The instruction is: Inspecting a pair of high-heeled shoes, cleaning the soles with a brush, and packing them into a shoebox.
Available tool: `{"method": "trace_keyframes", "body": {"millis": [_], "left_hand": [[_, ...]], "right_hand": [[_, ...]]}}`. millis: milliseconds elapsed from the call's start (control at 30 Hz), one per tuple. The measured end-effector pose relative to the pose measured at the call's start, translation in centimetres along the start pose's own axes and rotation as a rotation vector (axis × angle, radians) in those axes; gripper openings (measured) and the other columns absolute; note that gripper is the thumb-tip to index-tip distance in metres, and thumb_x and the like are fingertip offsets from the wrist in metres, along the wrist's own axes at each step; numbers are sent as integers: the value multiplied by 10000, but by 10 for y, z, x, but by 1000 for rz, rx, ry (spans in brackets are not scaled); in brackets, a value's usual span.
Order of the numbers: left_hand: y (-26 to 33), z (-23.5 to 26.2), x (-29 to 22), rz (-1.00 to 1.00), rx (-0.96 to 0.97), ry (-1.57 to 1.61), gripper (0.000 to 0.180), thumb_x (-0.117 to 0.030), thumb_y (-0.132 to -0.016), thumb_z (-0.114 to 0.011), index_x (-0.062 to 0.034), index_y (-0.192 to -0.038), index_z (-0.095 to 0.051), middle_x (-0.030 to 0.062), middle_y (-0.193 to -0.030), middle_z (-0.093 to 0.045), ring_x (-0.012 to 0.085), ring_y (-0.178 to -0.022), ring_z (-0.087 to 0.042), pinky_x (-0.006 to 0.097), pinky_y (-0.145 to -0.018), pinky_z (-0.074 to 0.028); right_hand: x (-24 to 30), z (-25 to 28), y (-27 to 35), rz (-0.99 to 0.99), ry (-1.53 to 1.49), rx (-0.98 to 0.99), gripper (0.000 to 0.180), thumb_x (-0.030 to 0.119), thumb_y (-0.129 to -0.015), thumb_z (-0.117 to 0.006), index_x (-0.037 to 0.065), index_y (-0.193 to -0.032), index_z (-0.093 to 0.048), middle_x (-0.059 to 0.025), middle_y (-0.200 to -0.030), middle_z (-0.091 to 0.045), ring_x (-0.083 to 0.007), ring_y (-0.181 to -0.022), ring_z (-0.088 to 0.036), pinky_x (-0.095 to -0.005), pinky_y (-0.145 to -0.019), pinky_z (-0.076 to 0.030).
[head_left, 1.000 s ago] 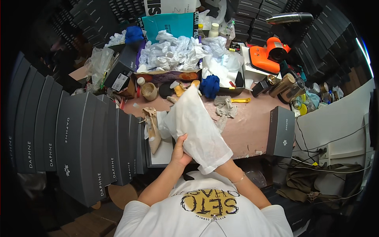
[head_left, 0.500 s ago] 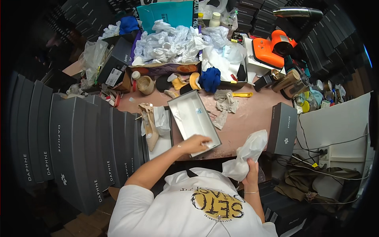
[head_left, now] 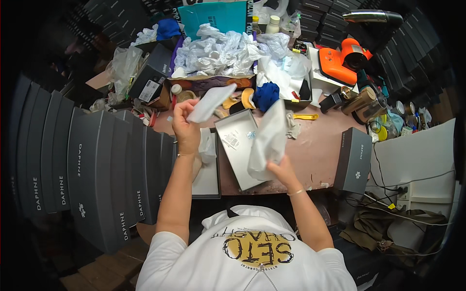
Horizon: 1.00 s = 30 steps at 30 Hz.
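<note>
Raised over the left part of the bench, my left hand is closed on a thin white packing sheet. A larger, translucent white wrapper hangs from my right hand, pinched at its lower end; whether anything is inside it cannot be made out. Below and between the hands lies an open shoebox part, white inside, with printed slips in it. The wrapper covers part of its right side. Another open box stands beside it at left, with white paper in it, partly hidden behind my left forearm.
Tall rows of dark grey shoeboxes line the left side. At the back, a purple-edged box holds crumpled white paper. A blue cloth, a yellow-handled brush and an orange device lie farther back. One grey box stands at right.
My left hand has risen from the shoebox part, bringing up the thin white sheet. My right hand has moved left and upward, carrying the wrapper over the box. The view has shifted slightly.
</note>
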<state>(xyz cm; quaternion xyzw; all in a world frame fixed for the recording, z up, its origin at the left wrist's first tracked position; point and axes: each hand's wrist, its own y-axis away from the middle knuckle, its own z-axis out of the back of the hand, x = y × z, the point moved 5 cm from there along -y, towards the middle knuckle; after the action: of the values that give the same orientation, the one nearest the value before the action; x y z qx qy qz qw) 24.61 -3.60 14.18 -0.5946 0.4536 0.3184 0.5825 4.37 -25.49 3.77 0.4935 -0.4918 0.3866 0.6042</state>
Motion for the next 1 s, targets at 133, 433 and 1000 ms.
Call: {"method": "trace_keyframes", "body": {"millis": [133,433,1000], "left_hand": [[16,-8,-34,-216,122,-427,259,128,-673,-542,-47,-858,-495,107,-1031,-617,261,-1005,-587,403,-998,-380],[149,-93,102,-82,997,-865,180,38,-665,-526,-46,-821,-558,97,-914,-613,276,-1012,-569,555,-1059,-266],[143,119,145,337,-6,-974,157,-142,-802,-629,11,-814,-597,211,-801,-593,394,-771,-575,450,-691,-452]], "right_hand": [[-83,-61,-44,58,858,256,408,176,-692,-673,-8,-1040,-565,-201,-1123,-569,-317,-971,-594,-417,-828,-484],[36,-59,37,261,884,255,613,200,-762,-690,-16,-1272,-427,-233,-1156,-532,-386,-1049,-538,-469,-860,-439],[-85,-60,-28,320,1008,169,581,298,-831,-638,-24,-1272,-441,-255,-1163,-506,-394,-1077,-503,-473,-914,-415]]}}
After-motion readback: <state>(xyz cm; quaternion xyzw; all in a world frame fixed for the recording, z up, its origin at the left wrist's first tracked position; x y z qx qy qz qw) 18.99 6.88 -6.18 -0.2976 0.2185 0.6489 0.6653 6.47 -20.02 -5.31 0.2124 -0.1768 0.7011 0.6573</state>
